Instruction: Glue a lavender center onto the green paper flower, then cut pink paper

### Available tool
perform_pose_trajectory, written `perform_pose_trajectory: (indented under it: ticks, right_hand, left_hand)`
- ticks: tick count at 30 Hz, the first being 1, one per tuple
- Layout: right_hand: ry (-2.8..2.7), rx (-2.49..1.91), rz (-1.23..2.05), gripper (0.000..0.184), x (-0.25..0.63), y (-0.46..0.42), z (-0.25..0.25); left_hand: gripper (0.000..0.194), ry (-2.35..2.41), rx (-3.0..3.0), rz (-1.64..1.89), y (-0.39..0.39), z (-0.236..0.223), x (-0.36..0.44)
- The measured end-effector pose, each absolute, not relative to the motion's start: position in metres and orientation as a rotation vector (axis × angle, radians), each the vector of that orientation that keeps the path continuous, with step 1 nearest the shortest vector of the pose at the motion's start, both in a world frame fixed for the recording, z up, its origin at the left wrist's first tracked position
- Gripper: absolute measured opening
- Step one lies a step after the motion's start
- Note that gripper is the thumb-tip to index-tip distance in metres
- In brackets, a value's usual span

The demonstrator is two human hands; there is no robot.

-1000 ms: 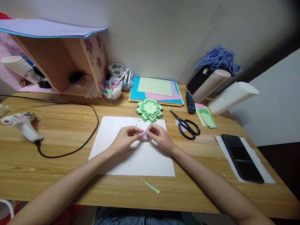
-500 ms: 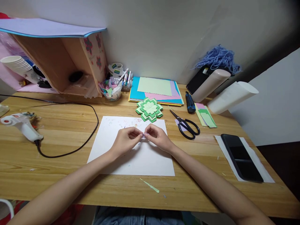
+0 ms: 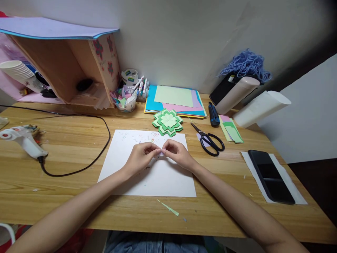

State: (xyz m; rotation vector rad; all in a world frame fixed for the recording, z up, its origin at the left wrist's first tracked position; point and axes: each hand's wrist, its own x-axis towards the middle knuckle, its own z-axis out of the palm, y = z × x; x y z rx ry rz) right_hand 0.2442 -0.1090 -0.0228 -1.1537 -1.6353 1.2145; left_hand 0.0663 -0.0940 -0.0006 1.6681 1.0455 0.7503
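Over the white sheet [image 3: 168,182], my left hand [image 3: 143,154] and my right hand [image 3: 177,153] meet fingertip to fingertip. Both are closed in a pinch on a small piece of light purple paper [image 3: 161,153], mostly covered by the fingers. Just beyond the hands lies a layered green paper flower [image 3: 167,122], near the sheet's far edge. Black-handled scissors [image 3: 210,140] rest to the right of my right hand, partly over a purple paper scrap [image 3: 202,139].
A white glue gun [image 3: 25,140] with a black cord lies left. Behind are coloured paper sheets [image 3: 173,96], a tub of scraps [image 3: 125,102] and a cardboard box [image 3: 102,70]. Rightward are a box cutter [image 3: 213,115], small paper pieces [image 3: 231,130] and a phone [image 3: 271,177].
The hands stay nearly in place, still pinching the purple paper, and a little more of it shows between the fingertips. The camera view has shifted slightly.
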Motion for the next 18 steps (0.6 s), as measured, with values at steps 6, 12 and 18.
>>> perform_pose_trajectory:
  ticks: [6, 12, 18]
  right_hand:
    - [-1.622, -1.145, 1.184, 0.014, 0.2433, -0.1093, -0.0228]
    - [-1.63, -1.149, 1.142, 0.012, 0.2422, -0.1101, -0.0237]
    - [-1.621, -1.125, 1.198, 0.013, 0.2426, -0.11, -0.024]
  left_hand:
    - [0.02, 1.049, 1.554, 0.708, -0.0937, -0.0005, 0.0678]
    - [0.024, 1.056, 1.535, 0.672, -0.0932, -0.0009, 0.0681]
    - [0.024, 1.038, 1.554, 0.665, -0.0922, -0.0045, 0.0668]
